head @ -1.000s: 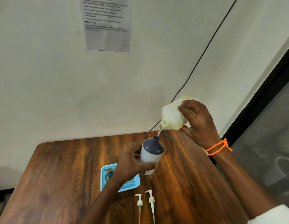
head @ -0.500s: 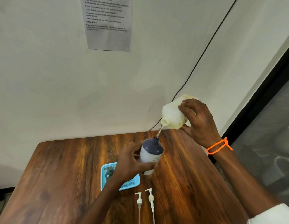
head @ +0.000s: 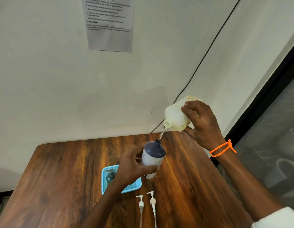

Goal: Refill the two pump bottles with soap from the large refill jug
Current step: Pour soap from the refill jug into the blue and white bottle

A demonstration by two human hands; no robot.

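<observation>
My right hand (head: 203, 122) grips the pale refill jug (head: 176, 116), tipped with its mouth down to the left. A thin stream of soap (head: 162, 134) runs from it into the open neck of a white pump bottle with a dark blue top (head: 153, 156). My left hand (head: 131, 165) holds that bottle around its body, lifted above the wooden table (head: 64, 170) and tilted slightly. A second, teal pump bottle (head: 110, 176) lies in the blue tray (head: 134, 185), partly hidden by my left arm. Two white pump heads (head: 147, 203) lie on the table near me.
A black cable (head: 207, 51) runs down the wall to the table's back edge. A printed sheet (head: 110, 25) is stuck on the wall above. A dark frame and glass (head: 266, 129) border the table on the right.
Hardly anything differs; the jug stays tipped and soap keeps running into the bottle. Both hands hold their places.
</observation>
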